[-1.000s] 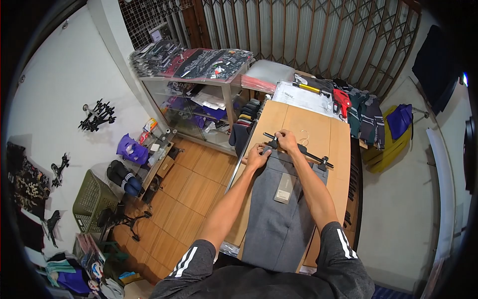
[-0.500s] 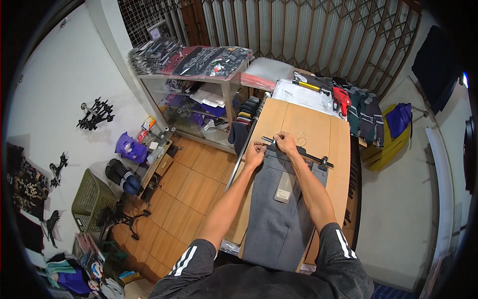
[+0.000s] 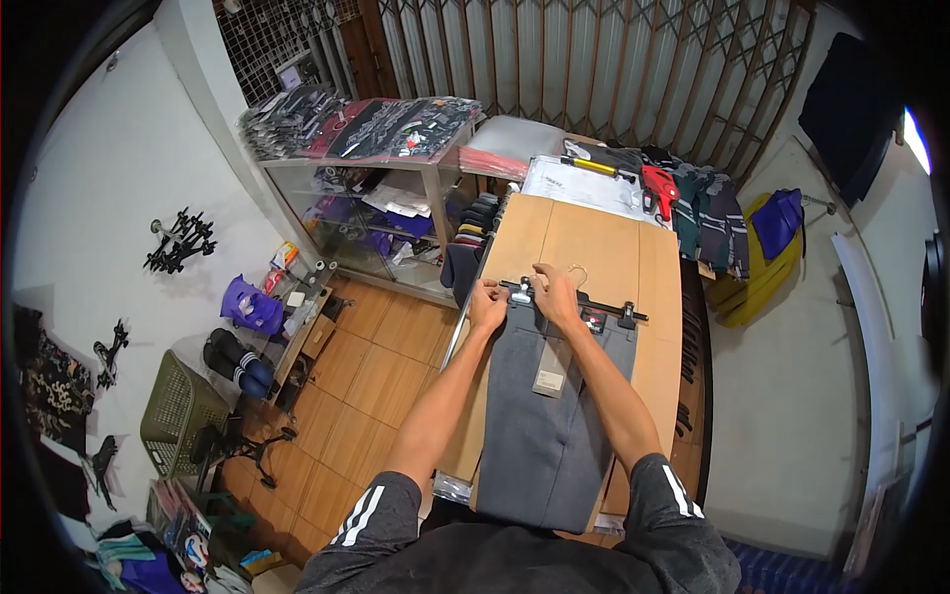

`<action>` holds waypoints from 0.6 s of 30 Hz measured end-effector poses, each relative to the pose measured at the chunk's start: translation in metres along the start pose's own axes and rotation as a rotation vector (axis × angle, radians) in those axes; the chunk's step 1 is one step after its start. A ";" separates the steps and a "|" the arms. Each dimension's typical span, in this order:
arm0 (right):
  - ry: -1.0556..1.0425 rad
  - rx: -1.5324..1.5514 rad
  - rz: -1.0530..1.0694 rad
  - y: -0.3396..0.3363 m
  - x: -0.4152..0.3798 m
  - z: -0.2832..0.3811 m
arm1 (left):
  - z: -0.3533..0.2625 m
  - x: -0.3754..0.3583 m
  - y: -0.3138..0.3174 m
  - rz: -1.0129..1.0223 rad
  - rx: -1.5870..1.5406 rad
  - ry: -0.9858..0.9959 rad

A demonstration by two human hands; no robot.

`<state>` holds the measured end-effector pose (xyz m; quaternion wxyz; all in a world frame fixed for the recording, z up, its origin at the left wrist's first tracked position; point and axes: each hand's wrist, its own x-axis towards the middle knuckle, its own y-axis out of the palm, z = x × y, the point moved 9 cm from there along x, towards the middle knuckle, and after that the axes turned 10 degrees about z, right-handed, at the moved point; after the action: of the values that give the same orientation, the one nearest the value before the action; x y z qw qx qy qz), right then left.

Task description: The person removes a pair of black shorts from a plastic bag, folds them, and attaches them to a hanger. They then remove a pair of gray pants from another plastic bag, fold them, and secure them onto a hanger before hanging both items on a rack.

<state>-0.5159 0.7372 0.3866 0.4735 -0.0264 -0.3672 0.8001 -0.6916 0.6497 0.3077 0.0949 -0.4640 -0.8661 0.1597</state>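
Observation:
Grey trousers [image 3: 542, 436] lie folded lengthwise on a brown cardboard-topped table [image 3: 594, 233], waistband toward the far side. A black clip hanger [image 3: 604, 306] with a metal hook runs across the waistband, its right clip at the trousers' right corner. My left hand [image 3: 488, 305] is closed at the hanger's left end, beside the waistband corner. Near the left clip, my right hand [image 3: 554, 293] has its fingers bent round the hanger. A paper tag [image 3: 550, 374] hangs on the trousers below the waistband.
Behind the table's far edge are a red tool [image 3: 659, 192], a yellow-black rod [image 3: 598, 167] and white papers. A glass cabinet [image 3: 346, 213] topped with packaged clothes stands at the left. Dark garments hang along the right. A green basket [image 3: 182, 411] stands on the tiled floor.
The view has shifted slightly. Both hands remain at the hanger's left end; my right hand's fingers now sit closer over the left clip.

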 end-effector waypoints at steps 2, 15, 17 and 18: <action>0.001 -0.046 -0.104 -0.034 -0.025 0.008 | -0.004 -0.004 -0.002 0.000 -0.088 0.031; 0.717 -0.306 -0.246 -0.147 -0.175 -0.095 | -0.082 -0.047 0.016 -0.213 0.167 0.362; 0.752 -0.265 -0.193 -0.142 -0.171 -0.102 | -0.118 -0.050 0.045 -0.110 0.087 0.493; 0.809 -0.262 -0.195 -0.142 -0.171 -0.106 | -0.138 -0.051 0.065 -0.010 0.096 0.504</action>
<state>-0.2761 0.7039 0.3439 0.6453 -0.3628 -0.2514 0.6235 -0.5701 0.6664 0.4113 0.3304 -0.4798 -0.8089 0.0795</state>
